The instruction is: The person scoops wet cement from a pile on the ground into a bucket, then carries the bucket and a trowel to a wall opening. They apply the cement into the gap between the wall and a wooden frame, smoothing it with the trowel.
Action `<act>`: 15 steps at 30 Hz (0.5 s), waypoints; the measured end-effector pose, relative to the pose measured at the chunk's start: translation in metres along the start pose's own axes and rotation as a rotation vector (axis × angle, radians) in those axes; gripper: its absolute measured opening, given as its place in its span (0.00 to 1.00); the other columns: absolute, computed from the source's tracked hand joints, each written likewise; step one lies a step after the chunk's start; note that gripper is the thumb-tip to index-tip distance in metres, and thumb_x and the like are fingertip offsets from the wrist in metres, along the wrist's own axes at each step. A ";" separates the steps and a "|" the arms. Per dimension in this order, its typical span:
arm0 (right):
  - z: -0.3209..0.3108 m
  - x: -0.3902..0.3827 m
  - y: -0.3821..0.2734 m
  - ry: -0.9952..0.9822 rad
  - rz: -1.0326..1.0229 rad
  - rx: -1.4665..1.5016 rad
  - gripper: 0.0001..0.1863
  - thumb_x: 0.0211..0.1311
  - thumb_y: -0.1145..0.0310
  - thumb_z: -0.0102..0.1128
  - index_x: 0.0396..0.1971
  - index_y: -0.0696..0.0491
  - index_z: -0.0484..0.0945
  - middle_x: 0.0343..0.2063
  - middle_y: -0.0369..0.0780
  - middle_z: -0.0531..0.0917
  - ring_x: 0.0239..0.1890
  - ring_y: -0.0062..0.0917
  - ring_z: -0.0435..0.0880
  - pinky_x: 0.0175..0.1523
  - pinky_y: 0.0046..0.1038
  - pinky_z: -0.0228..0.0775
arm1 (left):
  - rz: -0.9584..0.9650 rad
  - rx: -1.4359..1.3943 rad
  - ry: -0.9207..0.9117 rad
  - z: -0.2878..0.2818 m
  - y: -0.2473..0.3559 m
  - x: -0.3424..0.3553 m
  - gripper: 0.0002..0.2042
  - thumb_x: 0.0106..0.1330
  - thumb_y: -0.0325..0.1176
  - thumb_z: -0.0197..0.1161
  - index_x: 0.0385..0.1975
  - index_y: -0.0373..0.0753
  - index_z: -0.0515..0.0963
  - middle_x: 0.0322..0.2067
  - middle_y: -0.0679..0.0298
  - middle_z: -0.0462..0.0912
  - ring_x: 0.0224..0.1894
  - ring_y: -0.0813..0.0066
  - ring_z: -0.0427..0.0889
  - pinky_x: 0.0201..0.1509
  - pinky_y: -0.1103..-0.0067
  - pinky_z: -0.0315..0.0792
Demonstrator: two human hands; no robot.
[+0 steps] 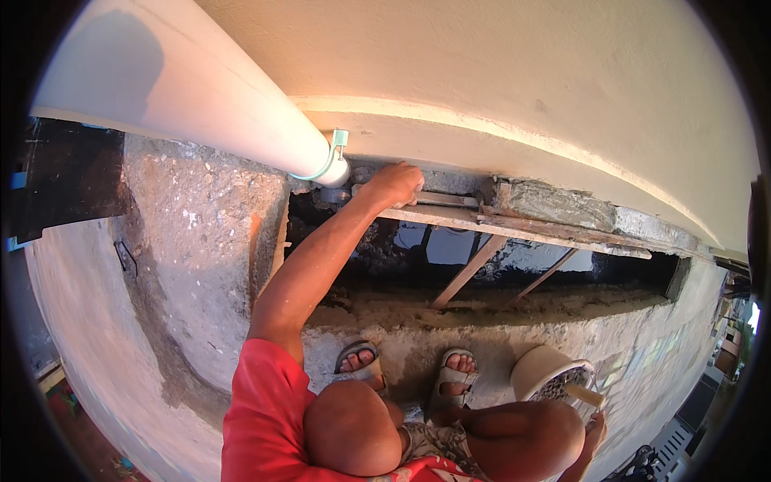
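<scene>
My left hand [393, 185] reaches to the foot of the wall, its fingers curled closed at a narrow wooden strip [450, 199]. Whatever is inside those fingers is hidden. Just in front runs a longer wooden board [554, 235] over an opening, with slanted wooden props [474, 269] under it. At the lower right, partly behind my knee, the fingers of my right hand [594, 436] are bent at the outer end of a flat wooden piece [585, 394]. That piece sticks out of a pale bucket [534, 371] holding a grey, lumpy material.
A thick white pipe [241, 96] slopes down from the upper left, with a green clamp [340, 138] at its end. Dark water [450, 245] lies in the opening. Rough concrete [201, 217] borders it on the left. My sandalled feet [454, 373] stand near its edge.
</scene>
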State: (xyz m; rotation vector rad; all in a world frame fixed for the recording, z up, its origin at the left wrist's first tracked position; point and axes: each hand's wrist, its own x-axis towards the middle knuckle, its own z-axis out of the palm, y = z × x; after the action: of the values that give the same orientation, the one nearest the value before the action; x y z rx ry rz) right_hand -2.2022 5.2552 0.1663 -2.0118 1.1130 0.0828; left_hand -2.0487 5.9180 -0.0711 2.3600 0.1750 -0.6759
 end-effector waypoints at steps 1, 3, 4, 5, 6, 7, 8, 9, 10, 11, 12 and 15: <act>-0.002 0.001 0.002 0.004 0.001 0.004 0.15 0.67 0.54 0.54 0.29 0.51 0.70 0.10 0.26 0.56 0.07 0.11 0.52 0.11 0.19 0.41 | 0.008 0.006 0.013 0.000 0.003 -0.001 0.13 0.53 0.27 0.70 0.38 0.35 0.80 0.42 0.51 0.81 0.51 0.54 0.78 0.48 0.64 0.73; -0.001 0.001 0.002 0.007 0.007 0.010 0.15 0.67 0.54 0.54 0.29 0.51 0.70 0.09 0.25 0.55 0.07 0.10 0.52 0.10 0.19 0.42 | 0.001 0.173 -0.013 0.006 0.003 0.007 0.09 0.53 0.27 0.69 0.34 0.34 0.80 0.39 0.51 0.82 0.48 0.53 0.79 0.45 0.63 0.74; -0.001 0.001 0.002 0.008 0.009 0.014 0.15 0.67 0.54 0.54 0.29 0.51 0.70 0.09 0.25 0.55 0.07 0.10 0.52 0.10 0.19 0.42 | -0.002 0.256 -0.026 0.009 0.001 0.010 0.08 0.52 0.27 0.69 0.31 0.34 0.80 0.38 0.51 0.82 0.47 0.52 0.80 0.44 0.62 0.74; -0.001 0.002 0.002 0.003 0.013 0.015 0.15 0.67 0.54 0.54 0.28 0.51 0.70 0.09 0.25 0.55 0.07 0.10 0.51 0.10 0.19 0.41 | 0.061 0.246 0.051 0.017 -0.008 0.014 0.07 0.52 0.26 0.69 0.29 0.34 0.80 0.36 0.51 0.82 0.45 0.51 0.80 0.43 0.62 0.75; 0.000 0.003 0.002 -0.004 0.018 0.015 0.15 0.66 0.54 0.54 0.28 0.51 0.70 0.09 0.25 0.55 0.07 0.10 0.51 0.10 0.19 0.41 | 0.123 0.236 0.127 0.024 -0.021 0.015 0.06 0.52 0.26 0.68 0.27 0.33 0.80 0.34 0.51 0.82 0.43 0.50 0.81 0.41 0.61 0.75; 0.000 0.004 0.002 -0.012 0.022 0.015 0.15 0.66 0.54 0.54 0.28 0.51 0.70 0.09 0.25 0.55 0.07 0.10 0.51 0.10 0.19 0.41 | 0.184 0.226 0.203 0.031 -0.032 0.017 0.05 0.52 0.25 0.68 0.25 0.33 0.79 0.33 0.50 0.83 0.41 0.49 0.82 0.40 0.61 0.76; -0.001 0.002 0.002 -0.013 0.017 0.014 0.15 0.66 0.54 0.55 0.27 0.51 0.70 0.09 0.25 0.55 0.07 0.10 0.51 0.10 0.19 0.41 | 0.150 0.234 0.192 0.029 -0.025 0.017 0.04 0.51 0.25 0.67 0.24 0.33 0.79 0.32 0.50 0.83 0.39 0.49 0.82 0.39 0.60 0.76; -0.001 -0.001 0.001 -0.015 0.012 0.013 0.15 0.66 0.54 0.55 0.27 0.50 0.71 0.09 0.25 0.55 0.07 0.10 0.51 0.10 0.19 0.41 | 0.115 0.243 0.180 0.026 -0.019 0.016 0.03 0.51 0.24 0.67 0.24 0.33 0.80 0.31 0.50 0.83 0.38 0.48 0.82 0.38 0.60 0.76; -0.001 -0.003 0.000 -0.017 0.007 0.012 0.15 0.66 0.54 0.55 0.27 0.50 0.71 0.09 0.25 0.55 0.07 0.10 0.50 0.10 0.19 0.41 | 0.081 0.251 0.168 0.024 -0.013 0.016 0.03 0.51 0.24 0.67 0.24 0.33 0.80 0.29 0.50 0.83 0.36 0.48 0.83 0.38 0.59 0.76; 0.000 -0.003 0.000 -0.013 0.007 0.007 0.15 0.66 0.54 0.55 0.27 0.50 0.70 0.09 0.25 0.55 0.07 0.10 0.50 0.10 0.19 0.41 | 0.072 0.262 0.179 0.023 -0.012 0.015 0.02 0.52 0.24 0.66 0.24 0.33 0.80 0.30 0.50 0.83 0.36 0.48 0.83 0.37 0.60 0.77; 0.001 -0.002 -0.001 -0.009 0.007 0.003 0.15 0.66 0.54 0.55 0.27 0.50 0.70 0.09 0.25 0.55 0.07 0.10 0.50 0.11 0.19 0.41 | 0.063 0.273 0.189 0.022 -0.011 0.014 0.02 0.52 0.23 0.65 0.24 0.33 0.81 0.30 0.49 0.83 0.36 0.48 0.83 0.37 0.60 0.77; 0.000 0.000 0.002 0.014 0.024 0.015 0.15 0.66 0.55 0.55 0.27 0.50 0.70 0.09 0.25 0.54 0.07 0.10 0.50 0.10 0.19 0.40 | 0.046 0.309 0.190 0.019 -0.006 0.014 0.01 0.53 0.22 0.63 0.23 0.33 0.81 0.31 0.48 0.83 0.35 0.47 0.83 0.36 0.60 0.77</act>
State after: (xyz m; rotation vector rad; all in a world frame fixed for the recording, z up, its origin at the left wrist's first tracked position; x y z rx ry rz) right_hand -2.2033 5.2543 0.1654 -1.9891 1.1428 0.0729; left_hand -2.0466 5.9096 -0.0942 2.7165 0.1041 -0.4837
